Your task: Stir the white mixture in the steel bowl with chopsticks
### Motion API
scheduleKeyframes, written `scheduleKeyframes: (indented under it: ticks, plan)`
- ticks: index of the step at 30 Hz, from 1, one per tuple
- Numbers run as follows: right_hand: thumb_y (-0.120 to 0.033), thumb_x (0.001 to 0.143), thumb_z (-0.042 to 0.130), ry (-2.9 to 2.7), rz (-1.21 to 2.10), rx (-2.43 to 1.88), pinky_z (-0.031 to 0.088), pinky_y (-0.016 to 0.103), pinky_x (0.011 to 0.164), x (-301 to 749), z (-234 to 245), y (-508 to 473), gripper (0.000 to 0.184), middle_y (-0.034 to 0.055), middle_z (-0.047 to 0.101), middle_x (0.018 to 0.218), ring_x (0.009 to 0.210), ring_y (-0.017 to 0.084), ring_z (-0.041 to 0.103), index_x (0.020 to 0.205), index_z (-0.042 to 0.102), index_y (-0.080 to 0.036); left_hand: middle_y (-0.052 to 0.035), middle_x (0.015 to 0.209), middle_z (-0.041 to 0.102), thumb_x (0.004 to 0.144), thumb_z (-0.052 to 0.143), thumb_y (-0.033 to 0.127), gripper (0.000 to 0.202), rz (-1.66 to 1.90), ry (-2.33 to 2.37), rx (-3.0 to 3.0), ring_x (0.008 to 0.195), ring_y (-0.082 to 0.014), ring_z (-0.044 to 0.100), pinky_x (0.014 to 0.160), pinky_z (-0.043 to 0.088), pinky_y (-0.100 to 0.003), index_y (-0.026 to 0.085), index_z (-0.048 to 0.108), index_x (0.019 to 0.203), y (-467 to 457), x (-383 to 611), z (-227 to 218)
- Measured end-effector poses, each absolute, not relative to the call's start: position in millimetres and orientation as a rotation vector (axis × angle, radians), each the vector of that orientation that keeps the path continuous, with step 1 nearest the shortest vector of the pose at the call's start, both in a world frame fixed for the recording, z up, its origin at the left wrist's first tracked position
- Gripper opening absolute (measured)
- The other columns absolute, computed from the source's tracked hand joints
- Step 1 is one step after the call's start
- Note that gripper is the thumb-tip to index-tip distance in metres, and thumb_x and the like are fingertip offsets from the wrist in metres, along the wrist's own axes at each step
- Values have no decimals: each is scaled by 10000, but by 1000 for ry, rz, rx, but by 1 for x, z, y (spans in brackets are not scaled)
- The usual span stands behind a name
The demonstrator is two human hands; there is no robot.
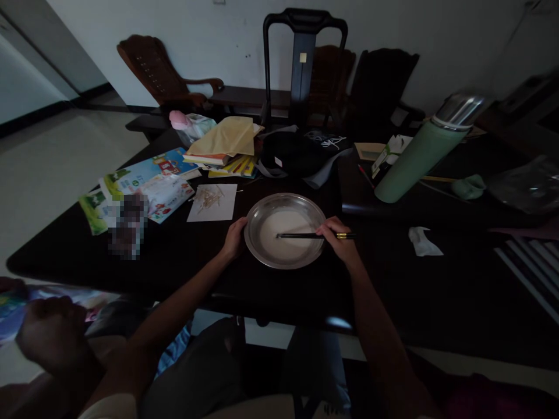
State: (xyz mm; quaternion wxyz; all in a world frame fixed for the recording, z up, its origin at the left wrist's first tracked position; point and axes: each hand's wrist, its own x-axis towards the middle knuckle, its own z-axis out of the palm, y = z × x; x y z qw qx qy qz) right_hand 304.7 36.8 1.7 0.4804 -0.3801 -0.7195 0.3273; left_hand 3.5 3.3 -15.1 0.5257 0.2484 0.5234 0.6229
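A round, shallow metal basin (286, 265) stands on the dark table in front of me, with a whitish layer (283, 221) in its bottom, liquid by its look. My left hand (234, 237) grips the basin's left rim, fingers partly hidden behind it. Between the fingers of my right hand (341, 241) is a pair of dark chopsticks (301, 235) with gold bands near the back end. Their tips reach into the middle of the basin, at the whitish layer. That hand is also at the basin's right rim. A white sheet of paper (222, 213) with thin pale sticks (209, 198) lies left of the basin.
Colourful booklets (168, 163), stacked books (222, 163) and a black bag (290, 154) lie behind. At right stand a tilted-looking green thermos (419, 160) and a crumpled tissue (423, 241). Another person's hand (52, 331) shows at lower left. A black chair (301, 70) is beyond the table.
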Motion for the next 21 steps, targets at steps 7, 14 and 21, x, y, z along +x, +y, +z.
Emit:
scheduleKeyframes:
  ticks: [7,14,21]
  plan:
    - [-397,964,504,-1557,732,-1016,473,361,724,313,0,40,410,5,615,633,681,189,596,596,602,-245,34,545,529,757,678,306,221,1469,1258,601,505,-101,456,493,388,-222,166,587,612,2,4,-12]
    - [-397,923,585,-1677,701,-1002,478,377,788,308,0,39,293,14,689,719,777,204,626,683,676,-254,37,528,510,761,680,293,234,1474,1252,592,498,-99,445,491,385,-219,170,570,595,2,5,-11]
    - [-418,936,564,-1663,828,-966,486,364,756,309,3,38,352,6,663,671,719,192,623,640,655,-252,35,544,522,763,686,300,220,1470,1257,597,510,-105,453,507,389,-229,169,587,617,2,4,-13]
